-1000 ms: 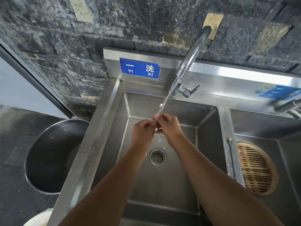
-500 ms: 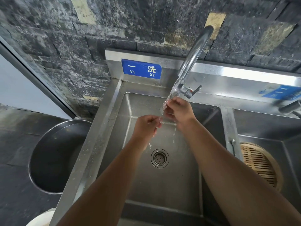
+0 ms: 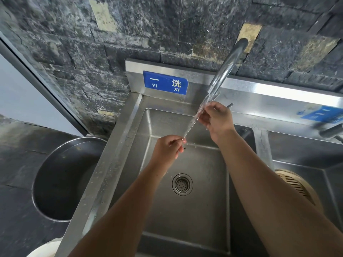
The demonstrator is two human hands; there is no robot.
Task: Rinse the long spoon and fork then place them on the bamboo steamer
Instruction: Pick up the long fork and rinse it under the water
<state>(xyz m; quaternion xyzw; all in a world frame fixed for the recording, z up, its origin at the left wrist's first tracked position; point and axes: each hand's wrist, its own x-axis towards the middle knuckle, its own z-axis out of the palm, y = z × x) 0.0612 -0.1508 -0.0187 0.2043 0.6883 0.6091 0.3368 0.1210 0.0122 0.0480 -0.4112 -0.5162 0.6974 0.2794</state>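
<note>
A long thin metal utensil point(image 3: 191, 125) slants under the running tap point(image 3: 225, 71), with water streaming along it; I cannot tell whether it is the spoon or the fork. My left hand point(image 3: 168, 149) pinches its lower end. My right hand point(image 3: 216, 118) grips its upper end just below the spout. The round bamboo steamer point(image 3: 297, 184) lies in the right-hand basin, partly hidden by my right forearm.
The left steel sink basin point(image 3: 185, 206) has a round drain point(image 3: 182, 184). A large metal pot point(image 3: 63, 179) stands to the left of the sink. A blue sign point(image 3: 165, 82) is fixed on the backsplash. A second tap point(image 3: 332, 131) shows at the right edge.
My right hand has slid up along the utensil toward the spout while my left hand stayed at the lower end. The hands are now farther apart.
</note>
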